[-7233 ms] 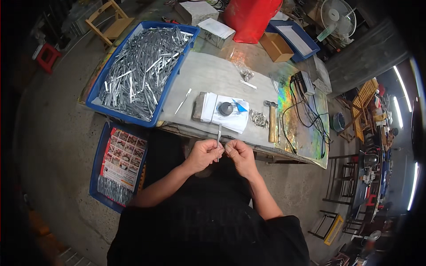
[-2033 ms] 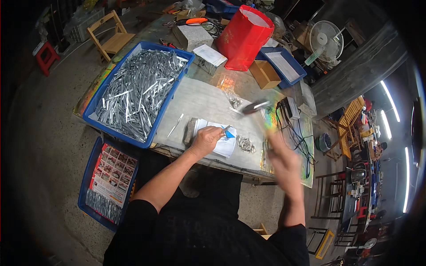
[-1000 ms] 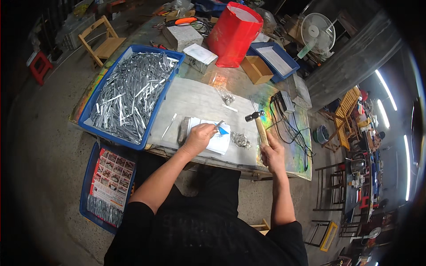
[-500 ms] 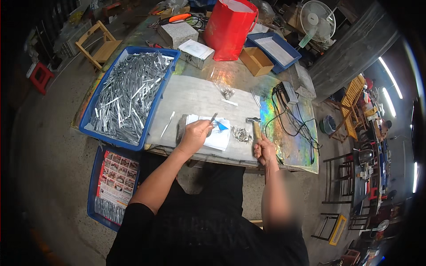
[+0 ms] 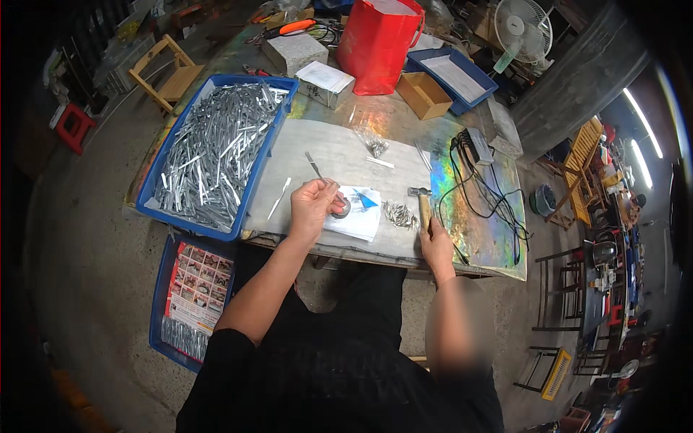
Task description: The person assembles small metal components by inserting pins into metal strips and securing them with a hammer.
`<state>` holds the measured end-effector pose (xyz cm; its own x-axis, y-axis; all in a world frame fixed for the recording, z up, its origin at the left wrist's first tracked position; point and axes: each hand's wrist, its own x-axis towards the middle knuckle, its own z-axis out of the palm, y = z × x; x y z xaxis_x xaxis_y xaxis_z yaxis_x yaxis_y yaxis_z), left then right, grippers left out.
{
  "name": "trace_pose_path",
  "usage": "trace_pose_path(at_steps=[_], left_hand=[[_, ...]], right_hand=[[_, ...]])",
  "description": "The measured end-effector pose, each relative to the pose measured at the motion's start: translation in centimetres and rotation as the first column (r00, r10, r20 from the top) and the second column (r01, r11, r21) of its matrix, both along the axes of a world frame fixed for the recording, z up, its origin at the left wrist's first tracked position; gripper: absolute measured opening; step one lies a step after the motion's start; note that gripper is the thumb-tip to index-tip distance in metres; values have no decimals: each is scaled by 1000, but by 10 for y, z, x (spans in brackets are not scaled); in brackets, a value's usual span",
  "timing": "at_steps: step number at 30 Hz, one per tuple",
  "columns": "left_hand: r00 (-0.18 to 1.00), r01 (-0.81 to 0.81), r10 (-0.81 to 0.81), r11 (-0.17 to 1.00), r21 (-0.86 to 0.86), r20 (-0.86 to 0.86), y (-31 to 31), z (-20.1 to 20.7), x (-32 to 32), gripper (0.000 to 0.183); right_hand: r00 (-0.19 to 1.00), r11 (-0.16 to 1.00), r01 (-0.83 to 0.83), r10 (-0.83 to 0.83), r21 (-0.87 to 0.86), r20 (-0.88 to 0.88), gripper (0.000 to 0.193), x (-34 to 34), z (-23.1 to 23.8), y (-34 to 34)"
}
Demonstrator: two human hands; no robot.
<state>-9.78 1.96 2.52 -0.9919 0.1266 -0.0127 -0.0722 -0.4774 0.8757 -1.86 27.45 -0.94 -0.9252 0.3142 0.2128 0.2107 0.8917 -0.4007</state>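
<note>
My left hand pinches a thin flat metal strip whose narrow end points up and away to the left. Beneath its fingers, a small round dark grey piece shows over white paper sheets with a blue patch. My right hand is closed around the lower wooden handle of a hammer, its metal head pointing away from me, low over the table. Between the hands lies a pile of small shiny metal pieces. Another metal strip lies left of my left hand.
A blue tray heaped with metal strips stands at left, above a second blue tray. Black cables spread at right. A red bag, a cardboard box and a stone block stand at the back.
The strip in my left hand has turned from leaning right to leaning left. My right hand has rolled over the hammer's handle, now showing its back.
</note>
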Motion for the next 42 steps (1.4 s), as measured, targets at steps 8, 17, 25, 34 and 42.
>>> trace_pose_path(at_steps=[8, 17, 25, 34, 42], left_hand=[[996, -55, 48, 994, 89, 76, -12, 8, 12, 12], [992, -123, 121, 990, 68, 34, -29, 8, 16, 12], [978, -202, 167, 894, -400, -122, -63, -7, 0, 13], [886, -457, -58, 55, -888, -460, -75, -46, -2, 12], [868, -496, -98, -113, -861, -487, -76, -59, -8, 10]], right_hand=[[999, 986, -26, 18, 167, 48, 24, 11, 15, -9], [953, 998, -48, 55, 29, -297, 22, 20, 15, -21], [938, 972, -150, 83, -181, -336, 19, 29, 10, -39], [949, 946, -201, 124, -254, -291, 20, 35, 9, -52], [948, 937, -235, 162, -260, -273, 19, 37, 4, -55]])
